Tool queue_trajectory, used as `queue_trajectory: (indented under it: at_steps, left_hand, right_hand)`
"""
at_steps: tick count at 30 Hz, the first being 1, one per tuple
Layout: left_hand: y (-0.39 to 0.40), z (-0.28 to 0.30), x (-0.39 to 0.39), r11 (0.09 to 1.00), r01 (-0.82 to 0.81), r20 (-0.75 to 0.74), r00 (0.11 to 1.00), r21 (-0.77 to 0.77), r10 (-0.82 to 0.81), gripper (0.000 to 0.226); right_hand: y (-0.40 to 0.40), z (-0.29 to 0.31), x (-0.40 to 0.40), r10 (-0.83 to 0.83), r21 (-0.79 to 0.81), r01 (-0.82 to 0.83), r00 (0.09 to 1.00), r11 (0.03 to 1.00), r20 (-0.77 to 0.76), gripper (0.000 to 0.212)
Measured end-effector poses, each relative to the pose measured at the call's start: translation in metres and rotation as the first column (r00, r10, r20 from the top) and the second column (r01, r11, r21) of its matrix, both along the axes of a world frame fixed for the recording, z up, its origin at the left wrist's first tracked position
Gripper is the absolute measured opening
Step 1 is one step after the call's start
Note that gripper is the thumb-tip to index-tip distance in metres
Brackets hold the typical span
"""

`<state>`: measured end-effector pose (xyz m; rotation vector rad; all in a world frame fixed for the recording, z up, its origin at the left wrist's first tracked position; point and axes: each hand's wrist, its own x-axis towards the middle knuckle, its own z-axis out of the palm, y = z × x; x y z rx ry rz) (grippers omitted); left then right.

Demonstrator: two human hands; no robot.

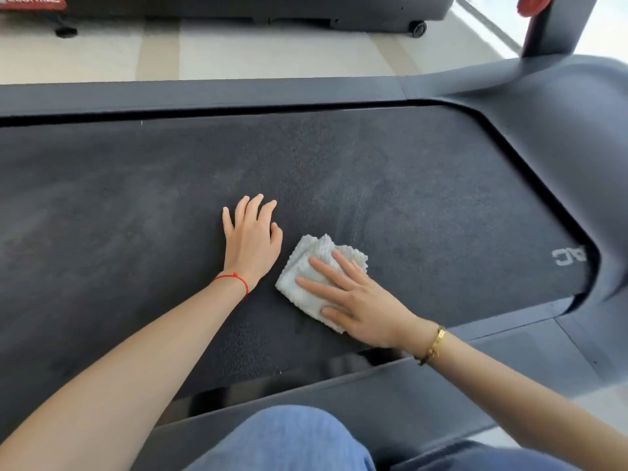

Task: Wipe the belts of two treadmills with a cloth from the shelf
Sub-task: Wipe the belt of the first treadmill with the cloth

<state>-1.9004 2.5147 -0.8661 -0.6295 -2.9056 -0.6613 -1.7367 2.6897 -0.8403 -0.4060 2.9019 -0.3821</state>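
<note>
Nearest us, one knee (289, 440) in blue denim. Two bare forearms reach out from us over one near rail (373, 396), smooth dark plastic.

One belt (136, 215): dark, pebbled, matte, with pale smeared streaks and white lettering at its right end, partly cut off.

One cloth (307, 263): white, nubby weave, folded to a rough square, lying on the belt near its middle.

Right hand (360, 300): open flat, fingers spread, palm down, pressing the cloth to the belt; one gold bracelet (433, 345) at the wrist.

Left hand (251, 236): open, fingers loosely splayed, palm resting on bare belt just beside the cloth, holding nothing; one red cord (234, 278) at the wrist.

Beyond: one far rail (204, 93), one dark upright (557, 25), pale striped floor (238, 52), one second treadmill (272, 8) with one small wheel (417, 28).
</note>
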Motion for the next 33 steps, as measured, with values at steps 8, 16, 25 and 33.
queue_trajectory:
  at_steps: [8, 16, 25, 33]
  left_hand:
    - [0.014, 0.009, 0.000, 1.000, 0.022, 0.014, 1.000, 0.018, -0.022, 0.047]
    - [0.051, 0.000, -0.003, 0.999, 0.027, -0.030, 0.999, 0.024, -0.026, 0.047]
    - [0.096, 0.007, -0.006, 0.999, -0.002, -0.074, 0.997, -0.045, -0.001, 0.048]
    - [0.113, 0.016, 0.001, 0.992, 0.002, -0.079, 0.997, -0.125, -0.012, 0.049]
  right_hand:
    - [0.026, 0.003, -0.021, -0.230, 0.010, 0.230, 0.973, 0.973, 0.030, 0.052]
    - [0.040, -0.003, 0.035, 0.160, 0.016, -0.159, 0.987, 0.987, -0.036, 0.051]
    - [0.157, 0.002, -0.066, -0.301, 0.017, 0.300, 0.953, 0.954, 0.028, 0.051]
    - [0.131, -0.004, 0.019, 0.159, 0.024, -0.158, 0.987, 0.987, -0.037, 0.051]
